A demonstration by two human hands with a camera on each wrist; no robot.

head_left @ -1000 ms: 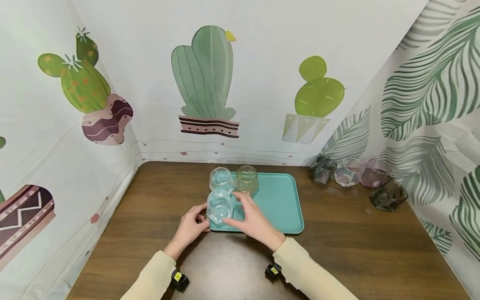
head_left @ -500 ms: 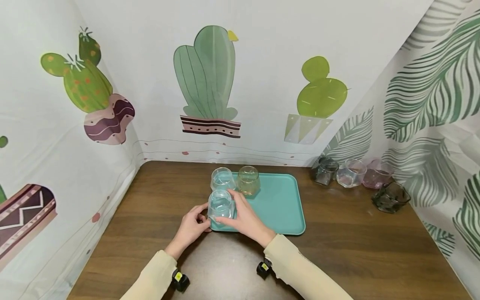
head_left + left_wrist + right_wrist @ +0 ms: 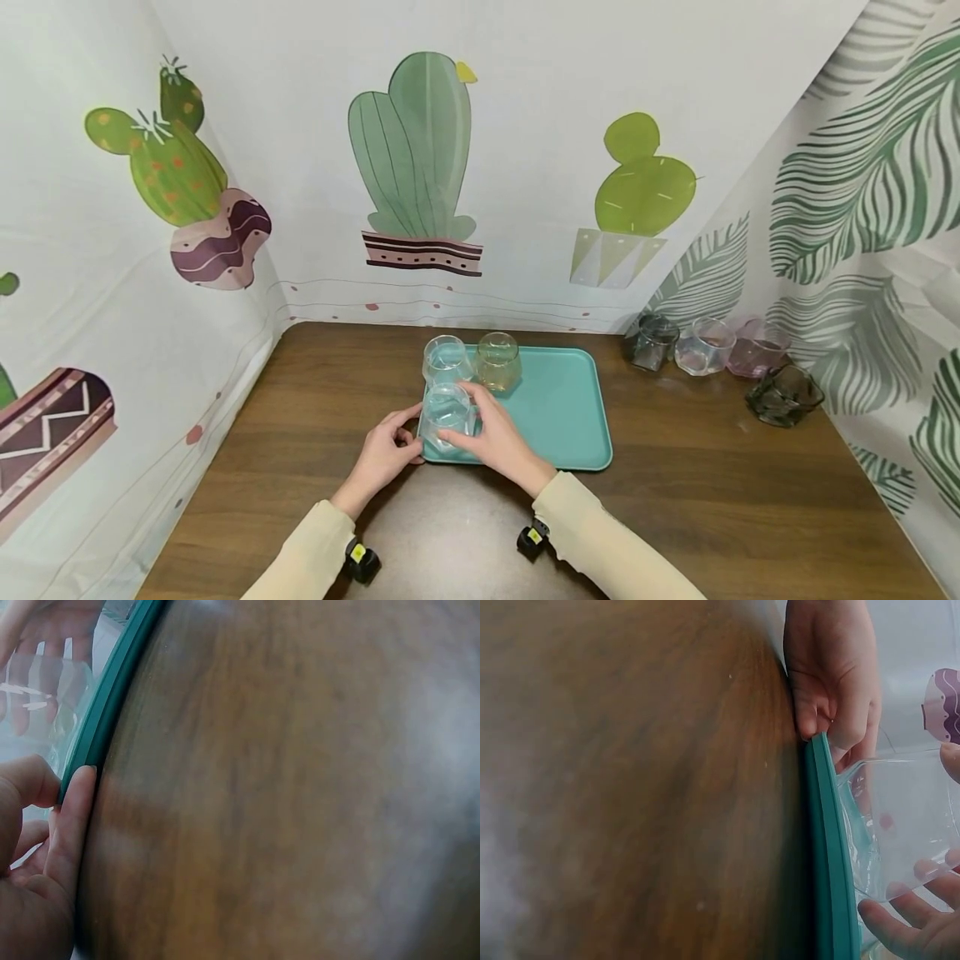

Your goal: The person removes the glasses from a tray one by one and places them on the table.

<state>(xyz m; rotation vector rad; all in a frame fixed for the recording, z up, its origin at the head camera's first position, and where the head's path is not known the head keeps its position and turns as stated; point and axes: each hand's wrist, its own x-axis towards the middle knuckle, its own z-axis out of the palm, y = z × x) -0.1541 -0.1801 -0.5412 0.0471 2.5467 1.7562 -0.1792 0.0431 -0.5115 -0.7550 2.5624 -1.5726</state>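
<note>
White cloth (image 3: 300,150) printed with potted cacti covers the left side and back of the scene, behind a brown wood-grain counter (image 3: 322,375). On the left, a cream sleeve (image 3: 303,550) with a black wrist camera (image 3: 363,563) at its cuff leads to the left hand (image 3: 386,448), whose thumb and fingers pinch the near left corner of a teal tray (image 3: 558,408). Just beside that grip, over the left part of the tray, is a clear tumbler (image 3: 446,410); whether its base touches the tray cannot be told. The right hand (image 3: 495,433) reaches in from the right and grips this tumbler, thumb on the near side and fingers curved round the far one. Directly behind it, at the tray's far left corner, stands a second clear tumbler (image 3: 447,356), with an amber tumbler (image 3: 498,362) close to its right. The tray's right half stretches beyond them. Well apart, near the counter's far right corner, a smoky grey tumbler (image 3: 652,342), a third clear tumbler (image 3: 705,347) and a pink tumbler (image 3: 757,348) form a row, and a dark tumbler (image 3: 784,397) sits in front of the pink one. Green leaf prints (image 3: 870,158) fill the cloth at far right.
</note>
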